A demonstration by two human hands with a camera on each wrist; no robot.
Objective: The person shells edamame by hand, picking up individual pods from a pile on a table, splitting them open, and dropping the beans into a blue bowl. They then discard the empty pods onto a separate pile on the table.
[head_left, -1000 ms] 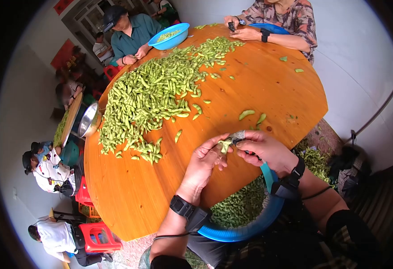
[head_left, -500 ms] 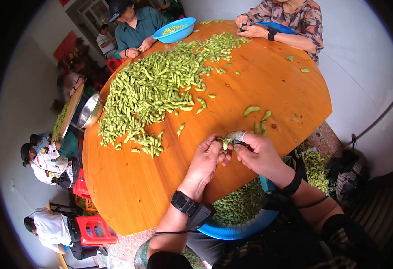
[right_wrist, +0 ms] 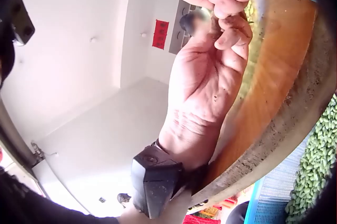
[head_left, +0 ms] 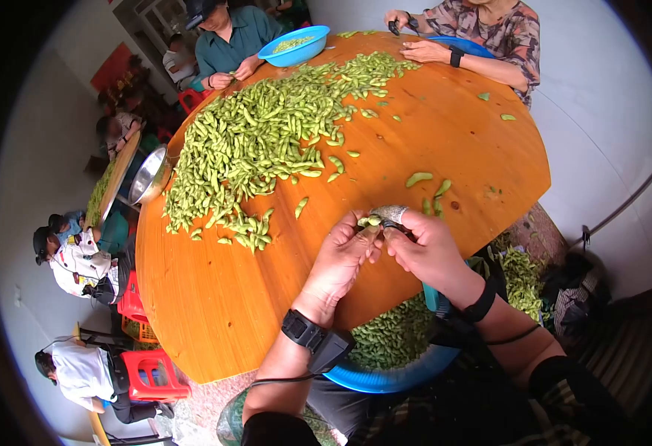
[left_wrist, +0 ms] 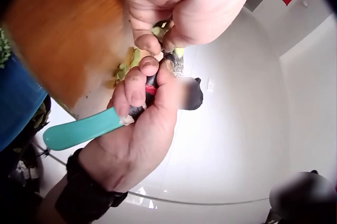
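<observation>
Over the near edge of the wooden table, my left hand (head_left: 337,260) pinches a green soybean pod (head_left: 371,221) between thumb and fingers. My right hand (head_left: 431,251) meets it there, fingertips right at the pod. It grips a tool with a teal handle (left_wrist: 84,129) and a black and red taped neck; its tip is hidden among the fingers. A grey patterned cover (head_left: 390,212) wraps the right index finger. Below the hands, a blue basket (head_left: 394,382) holds many shelled green beans (head_left: 393,334).
A large heap of pods (head_left: 259,141) spreads over the wooden table (head_left: 214,312), with several loose pods near my right hand. Across sit two people, one beside a blue basin (head_left: 296,50). A metal bowl (head_left: 148,175) is at the left edge. Pod husks (head_left: 520,279) lie low at the right.
My hands have drawn closer together, and the pod has turned between the fingertips. The teal handle has swung toward the table edge. Across the table, one person's hands have parted.
</observation>
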